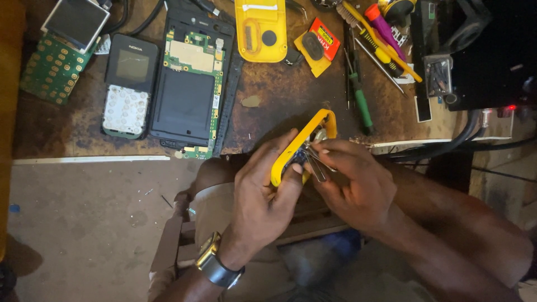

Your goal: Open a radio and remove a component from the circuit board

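The yellow phone frame sits in front of the person's lap, just off the near edge of the worktop, its long axis slanting from lower left up to upper right. The left hand wraps around its lower end from below and holds it steady. The right hand comes in from the right, fingers pinched on metal tweezers whose tips meet the frame's middle. Both hands touch it; neither is open.
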